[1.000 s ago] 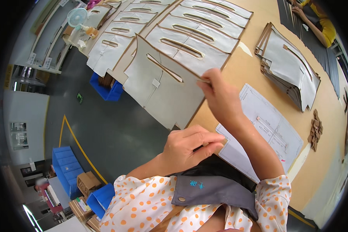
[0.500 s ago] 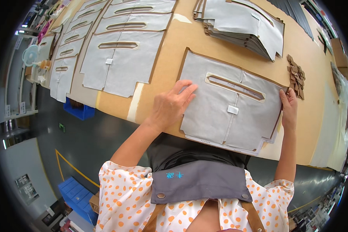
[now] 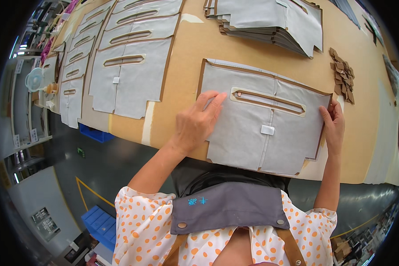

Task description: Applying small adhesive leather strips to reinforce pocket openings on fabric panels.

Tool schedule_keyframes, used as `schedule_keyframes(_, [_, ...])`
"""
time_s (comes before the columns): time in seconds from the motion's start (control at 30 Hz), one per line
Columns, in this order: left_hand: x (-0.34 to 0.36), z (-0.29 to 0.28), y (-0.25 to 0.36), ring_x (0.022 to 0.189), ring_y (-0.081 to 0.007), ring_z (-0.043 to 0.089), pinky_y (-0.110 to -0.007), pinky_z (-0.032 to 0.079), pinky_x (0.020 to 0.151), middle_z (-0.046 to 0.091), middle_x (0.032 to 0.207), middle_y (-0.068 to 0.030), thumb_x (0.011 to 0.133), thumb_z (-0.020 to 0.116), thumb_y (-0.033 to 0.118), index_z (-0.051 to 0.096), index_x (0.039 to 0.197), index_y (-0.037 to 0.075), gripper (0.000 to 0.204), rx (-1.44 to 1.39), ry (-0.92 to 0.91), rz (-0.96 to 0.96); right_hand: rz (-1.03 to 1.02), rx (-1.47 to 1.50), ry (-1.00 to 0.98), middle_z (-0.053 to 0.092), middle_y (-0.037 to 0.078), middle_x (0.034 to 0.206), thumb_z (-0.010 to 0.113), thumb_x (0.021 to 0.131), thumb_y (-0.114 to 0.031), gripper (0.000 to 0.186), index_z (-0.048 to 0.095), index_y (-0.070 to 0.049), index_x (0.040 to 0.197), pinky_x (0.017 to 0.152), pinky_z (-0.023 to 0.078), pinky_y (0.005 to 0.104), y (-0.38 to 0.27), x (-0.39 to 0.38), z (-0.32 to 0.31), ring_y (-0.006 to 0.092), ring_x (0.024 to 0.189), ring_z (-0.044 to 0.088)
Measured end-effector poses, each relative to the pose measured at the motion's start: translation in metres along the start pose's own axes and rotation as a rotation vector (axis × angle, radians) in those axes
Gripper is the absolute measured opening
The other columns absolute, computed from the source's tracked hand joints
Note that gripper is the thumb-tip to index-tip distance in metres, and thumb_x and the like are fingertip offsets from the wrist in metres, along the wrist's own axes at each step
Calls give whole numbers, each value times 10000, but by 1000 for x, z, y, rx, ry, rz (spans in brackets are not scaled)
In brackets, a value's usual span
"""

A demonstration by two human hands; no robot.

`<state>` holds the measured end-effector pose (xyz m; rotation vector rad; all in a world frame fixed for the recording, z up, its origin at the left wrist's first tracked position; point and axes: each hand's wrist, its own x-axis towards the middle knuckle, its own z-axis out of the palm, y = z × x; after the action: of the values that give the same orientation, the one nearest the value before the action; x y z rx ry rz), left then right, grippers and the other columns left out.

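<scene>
In front of me lies a grey leather-like panel (image 3: 244,142) with brown folded edges. It has a long framed slot (image 3: 268,103) and a small white tab (image 3: 267,130). My left hand (image 3: 198,120) grips its left edge, thumb and forefinger over the grey face. Between thumb and fingers, my right hand (image 3: 334,124) holds the upper right side. A strip of white printed sheet (image 3: 239,67) shows along the panel's far edge; the rest of that sheet is hidden beneath it.
Overlapping rows of similar grey panels (image 3: 135,82) cover the table's left part. A stack of panels (image 3: 270,20) stands at the far side. Small brown pieces (image 3: 342,75) are heaped at right. Below the table's left edge is a blue bin (image 3: 95,133).
The panel has shifted toward me over the white sheet, whose edge now shows at the far side instead of the near one. Both hands keep their places on the panel's sides.
</scene>
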<state>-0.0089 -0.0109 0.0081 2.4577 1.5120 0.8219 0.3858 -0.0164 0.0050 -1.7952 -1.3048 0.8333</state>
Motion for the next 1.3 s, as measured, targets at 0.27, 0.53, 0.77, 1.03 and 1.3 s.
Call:
schedule_keyframes(0.27, [4, 10, -3, 689, -182, 667, -319, 522, 524, 635, 1105, 12, 853, 711, 38, 693, 1207, 149, 371, 37, -17, 51, -9, -1, 52, 541, -46, 860, 691, 963, -158, 353, 597, -17, 1273, 726, 411, 210, 4, 1, 1, 65, 795, 477])
schedule_keyframes(0.53, [4, 8, -3, 678, -176, 662, -315, 525, 527, 633, 1110, 7, 835, 717, 30, 695, 1215, 150, 399, 87, -32, 91, 37, -37, 59, 478, -52, 846, 717, 948, -155, 405, 582, -22, 1306, 713, 399, 205, 4, -1, 0, 66, 792, 455])
schedule_keyframes(0.77, [1, 5, -1, 681, -166, 659, -310, 532, 541, 626, 1135, 14, 825, 717, 26, 695, 1216, 156, 413, 117, -58, 84, 19, -71, 56, 479, -56, 845, 729, 944, -169, 417, 583, -28, 1308, 716, 401, 207, 6, -1, 0, 65, 786, 453])
schedule_keyframes(1.03, [3, 7, 4, 704, -168, 672, -310, 542, 559, 625, 1167, 22, 835, 713, 26, 688, 1233, 162, 421, 129, -71, 84, 27, -64, 64, 492, -59, 834, 718, 938, -105, 406, 584, -18, 1312, 678, 390, 187, -1, -4, -7, 53, 762, 442])
schedule_keyframes(1.3, [1, 7, -1, 715, -177, 669, -313, 537, 559, 620, 1192, -5, 845, 709, 1, 677, 1269, 175, 460, 64, -44, 77, 45, -31, 107, 480, -58, 789, 749, 897, -83, 416, 614, -36, 1287, 642, 407, 211, -8, -3, 4, 58, 717, 445])
